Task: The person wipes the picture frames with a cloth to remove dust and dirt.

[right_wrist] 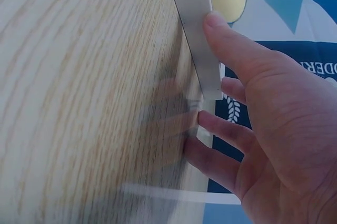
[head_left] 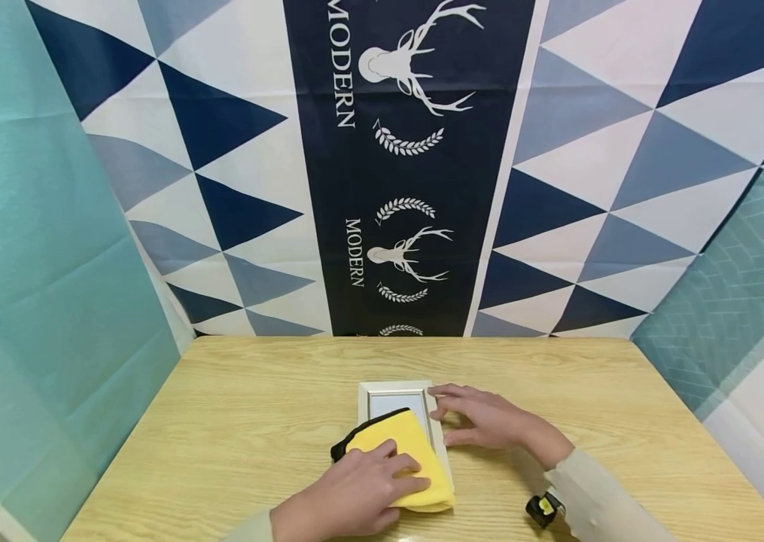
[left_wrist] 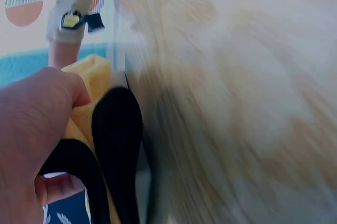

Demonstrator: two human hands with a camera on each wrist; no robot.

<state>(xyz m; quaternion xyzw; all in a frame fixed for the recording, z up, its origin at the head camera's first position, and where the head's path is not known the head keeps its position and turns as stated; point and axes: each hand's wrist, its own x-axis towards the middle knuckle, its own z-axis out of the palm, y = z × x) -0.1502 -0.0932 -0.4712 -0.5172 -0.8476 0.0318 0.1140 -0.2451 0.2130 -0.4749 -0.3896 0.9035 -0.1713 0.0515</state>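
Note:
A white picture frame [head_left: 395,387] lies flat on the wooden table, its lower part covered by a folded yellow cloth [head_left: 409,436] with black edging. My left hand [head_left: 361,488] is on the cloth, fingers spread over it. In the left wrist view the left hand [left_wrist: 31,113] has its thumb pressed into the yellow cloth [left_wrist: 95,74], whose black edging [left_wrist: 118,145] bulges beside it. My right hand [head_left: 490,418] is at the frame's right edge. The right wrist view shows the thumb touching the side of the frame [right_wrist: 195,19], with the other fingers loosely bent near its corner.
The wooden table [head_left: 246,421] extends around the frame on both sides. A patterned cloth backdrop [head_left: 409,173] hangs behind it, with teal sheets [head_left: 50,226] at the sides. A small black device [head_left: 541,509] is strapped at the right wrist.

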